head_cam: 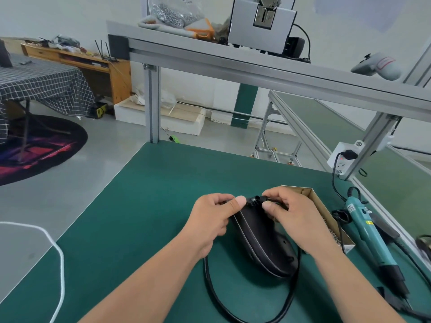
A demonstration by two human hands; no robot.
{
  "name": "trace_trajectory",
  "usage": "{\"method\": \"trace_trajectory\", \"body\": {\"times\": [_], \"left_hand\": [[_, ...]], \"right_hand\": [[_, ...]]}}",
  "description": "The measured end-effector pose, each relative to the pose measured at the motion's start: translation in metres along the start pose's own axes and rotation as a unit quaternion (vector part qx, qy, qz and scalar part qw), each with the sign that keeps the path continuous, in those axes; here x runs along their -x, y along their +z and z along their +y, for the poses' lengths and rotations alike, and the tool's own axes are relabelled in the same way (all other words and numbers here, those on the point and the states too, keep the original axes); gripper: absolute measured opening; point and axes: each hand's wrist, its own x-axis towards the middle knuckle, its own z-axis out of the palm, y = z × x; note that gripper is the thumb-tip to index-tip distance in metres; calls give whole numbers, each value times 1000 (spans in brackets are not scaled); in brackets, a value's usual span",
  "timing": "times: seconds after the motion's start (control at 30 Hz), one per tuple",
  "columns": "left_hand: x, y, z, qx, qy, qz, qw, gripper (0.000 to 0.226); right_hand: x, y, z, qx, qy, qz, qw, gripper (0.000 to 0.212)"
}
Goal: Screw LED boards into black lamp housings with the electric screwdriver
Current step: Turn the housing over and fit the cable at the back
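Observation:
A black oval lamp housing (261, 238) lies on the green table (144, 206), its back side up. My left hand (210, 220) grips its far end, thumb on top. My right hand (291, 213) pinches a small black fitting (255, 201) at that same far end. A black cable (210, 278) loops from under the housing toward the near edge. The teal electric screwdriver (368, 236) lies on the table to the right, untouched. No LED board is visible.
An open cardboard box (326, 206) with small metal parts sits behind my right hand. A socket block (342, 159) with a black plug hangs on the aluminium frame post at right. A white cord (56, 248) runs past the table's left edge.

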Motion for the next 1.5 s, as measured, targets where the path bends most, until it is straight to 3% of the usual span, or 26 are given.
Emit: {"method": "trace_trajectory", "body": {"times": [0.17,0.33,0.47,0.57,0.67,0.73,0.83,1.0,1.17,1.4,1.5], "left_hand": [[6,3,3,98,-21,-65,993,47],[14,15,-1,13,11,-31,999,63],[20,22,-7,-78,28,-58,995,45],[21,25,-7,-79,32,-77,993,27],[23,27,-8,-78,39,-81,993,23],[22,27,-10,-98,54,-81,990,25],[20,28,-13,-128,73,-82,986,35],[17,26,-19,-138,82,-77,984,60],[12,23,-23,-131,81,-75,985,51],[13,23,-23,-124,92,-92,984,44],[14,24,-22,-128,90,-91,983,50]], "right_hand": [[-2,3,3,-26,24,30,999,19],[-4,4,3,-33,35,39,998,22],[-4,9,3,-46,40,35,998,24],[-6,10,3,-61,34,34,997,30],[-6,8,2,-63,17,29,997,42],[-7,10,1,-57,10,25,998,39],[-7,10,1,-34,0,30,999,24],[-4,8,-2,47,-57,44,996,22],[-4,5,-7,117,-84,4,990,12],[-2,2,-13,132,-113,16,985,14],[2,2,-15,163,-147,11,976,5]]}}
